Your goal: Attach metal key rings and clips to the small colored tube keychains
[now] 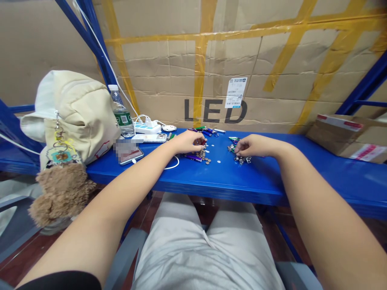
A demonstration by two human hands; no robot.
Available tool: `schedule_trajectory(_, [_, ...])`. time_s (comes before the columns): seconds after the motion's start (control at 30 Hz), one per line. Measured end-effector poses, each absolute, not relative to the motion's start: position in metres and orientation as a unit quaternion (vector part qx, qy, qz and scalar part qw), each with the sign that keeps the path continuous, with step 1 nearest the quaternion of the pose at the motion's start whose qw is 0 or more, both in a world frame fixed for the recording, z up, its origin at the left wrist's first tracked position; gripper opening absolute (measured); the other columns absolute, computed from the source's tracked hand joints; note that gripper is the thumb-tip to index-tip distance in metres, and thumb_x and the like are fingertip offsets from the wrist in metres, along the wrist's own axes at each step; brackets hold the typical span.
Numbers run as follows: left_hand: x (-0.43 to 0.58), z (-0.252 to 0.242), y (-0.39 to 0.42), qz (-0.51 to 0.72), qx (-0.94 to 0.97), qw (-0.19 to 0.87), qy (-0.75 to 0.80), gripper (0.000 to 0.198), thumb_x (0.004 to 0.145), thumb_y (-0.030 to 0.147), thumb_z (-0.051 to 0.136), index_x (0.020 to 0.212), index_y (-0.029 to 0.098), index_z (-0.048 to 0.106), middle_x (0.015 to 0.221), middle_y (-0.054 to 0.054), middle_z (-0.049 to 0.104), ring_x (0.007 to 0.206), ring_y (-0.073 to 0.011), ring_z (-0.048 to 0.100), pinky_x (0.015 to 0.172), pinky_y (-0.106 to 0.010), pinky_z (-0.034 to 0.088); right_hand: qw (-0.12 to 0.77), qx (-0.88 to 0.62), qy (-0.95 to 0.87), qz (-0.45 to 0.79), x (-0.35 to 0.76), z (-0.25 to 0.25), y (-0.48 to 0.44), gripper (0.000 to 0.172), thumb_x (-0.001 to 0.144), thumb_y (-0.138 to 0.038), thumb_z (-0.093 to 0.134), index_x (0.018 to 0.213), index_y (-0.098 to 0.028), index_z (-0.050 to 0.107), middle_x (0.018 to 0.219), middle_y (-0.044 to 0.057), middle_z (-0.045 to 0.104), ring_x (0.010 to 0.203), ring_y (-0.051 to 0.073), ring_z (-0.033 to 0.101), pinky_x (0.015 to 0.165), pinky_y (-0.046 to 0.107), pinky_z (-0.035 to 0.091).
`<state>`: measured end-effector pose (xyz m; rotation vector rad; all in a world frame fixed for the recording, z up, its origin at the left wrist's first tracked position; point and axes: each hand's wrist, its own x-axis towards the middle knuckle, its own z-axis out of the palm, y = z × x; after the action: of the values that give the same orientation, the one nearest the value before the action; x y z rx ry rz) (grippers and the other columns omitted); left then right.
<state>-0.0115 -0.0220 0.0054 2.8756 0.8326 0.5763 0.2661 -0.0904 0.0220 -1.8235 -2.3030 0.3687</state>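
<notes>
Blue painted steel forms the bench top (229,181) where the two hands work well apart: the left hand (187,143) curls over a heap of small silver and copper-toned discs (202,156), and the right hand (256,146) over a cluster of small metal fittings (240,155), with the fingers dipping into each heap. Whether either hand is gripping anything, I cannot tell. Slim purple and green metal tubes (193,158) lie scattered around the heaps, with a few loose discs (218,161) between the hands. Round pieces on smooth steel could easily roll, and a careless sweep of a wrist could send them over the edge to the floor. To the left, a white cable (175,164) curves from a phone (131,156) close to the left forearm and could snag it, while a knocked water bottle (121,112) could spill onto the power strip (147,128).
</notes>
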Motion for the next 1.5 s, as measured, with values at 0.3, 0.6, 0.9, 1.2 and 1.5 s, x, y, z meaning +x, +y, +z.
schedule_trajectory(0.3, [-0.003, 0.007, -0.03, 0.214, 0.946, 0.052, 0.238, 0.023, 0.084, 0.03, 0.054, 0.096, 0.016, 0.067, 0.096, -0.006, 0.068, 0.085, -0.017, 0.061, 0.077, -0.029, 0.046, 0.423, -0.504, -0.738, 0.149, 0.239, 0.015, -0.085, 0.038, 0.07, -0.046, 0.07, 0.096, -0.018, 0.066, 0.089, 0.008, 0.071, 0.084, 0.021, 0.064, 0.076, 0.036, 0.053])
schedule_trajectory(0.6, [0.0, 0.008, -0.035, 0.244, 0.94, 0.074, 0.227, 0.03, 0.09, 0.032, 0.05, 0.11, 0.018, 0.067, 0.099, -0.006, 0.065, 0.091, -0.0165, 0.059, 0.085, -0.03, 0.046, 0.476, -0.464, -0.732, 0.149, 0.217, -0.001, -0.072, 0.036, 0.07, -0.048, 0.07, 0.088, -0.017, 0.064, 0.084, 0.006, 0.068, 0.076, 0.018, 0.058, 0.071, 0.034, 0.048])
schedule_trajectory(0.9, [0.002, 0.003, -0.029, 0.28, 0.936, 0.048, 0.209, 0.026, 0.091, 0.031, 0.052, 0.108, 0.02, 0.069, 0.103, -0.007, 0.068, 0.097, -0.0167, 0.061, 0.089, -0.031, 0.046, 0.47, -0.472, -0.729, 0.162, 0.211, 0.0, -0.076, 0.031, 0.071, -0.043, 0.069, 0.085, -0.017, 0.064, 0.082, 0.006, 0.068, 0.076, 0.018, 0.059, 0.072, 0.034, 0.048])
schedule_trajectory(1.2, [0.01, 0.001, -0.031, 0.329, 0.899, 0.127, 0.261, 0.018, 0.087, 0.02, 0.056, 0.104, 0.018, 0.061, 0.104, -0.005, 0.07, 0.096, -0.0158, 0.064, 0.089, -0.031, 0.048, 0.478, -0.482, -0.733, 0.046, 0.206, 0.011, -0.088, 0.015, 0.077, -0.031, 0.062, 0.083, -0.018, 0.065, 0.08, 0.005, 0.068, 0.07, 0.016, 0.057, 0.067, 0.031, 0.046])
schedule_trajectory(1.5, [0.006, 0.001, -0.026, 0.365, 0.887, 0.147, 0.24, 0.015, 0.083, 0.023, 0.061, 0.096, 0.017, 0.064, 0.107, -0.006, 0.067, 0.102, -0.017, 0.061, 0.092, -0.033, 0.046, 0.375, -0.512, -0.773, -0.003, 0.221, 0.005, -0.077, 0.012, 0.072, -0.017, 0.059, 0.082, -0.018, 0.066, 0.076, 0.003, 0.068, 0.065, 0.015, 0.056, 0.064, 0.029, 0.044])
